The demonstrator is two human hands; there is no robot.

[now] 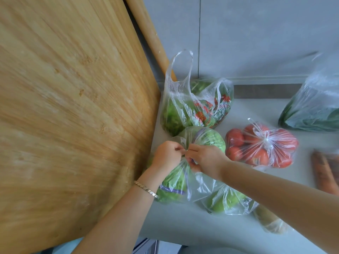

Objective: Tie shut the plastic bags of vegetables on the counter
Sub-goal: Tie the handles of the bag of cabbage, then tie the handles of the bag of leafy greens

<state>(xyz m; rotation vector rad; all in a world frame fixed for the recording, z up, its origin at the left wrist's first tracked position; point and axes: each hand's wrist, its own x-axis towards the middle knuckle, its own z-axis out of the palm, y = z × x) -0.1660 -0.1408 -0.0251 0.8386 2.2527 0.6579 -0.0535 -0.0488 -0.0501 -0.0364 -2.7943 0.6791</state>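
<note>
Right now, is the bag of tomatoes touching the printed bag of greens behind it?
Apart. The head view shows a strip of bare counter between the bag of tomatoes and the printed bag of greens.

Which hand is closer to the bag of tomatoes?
The right hand. It grips the plastic of the lettuce bag just left of the bag of tomatoes. The left hand pinches the same plastic farther away, beside the wooden board.

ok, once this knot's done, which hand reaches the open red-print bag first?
Probably the right hand. The open bag with red print stands just behind it, handles loose. The left hand sits against the cutting board, farther across.
</note>
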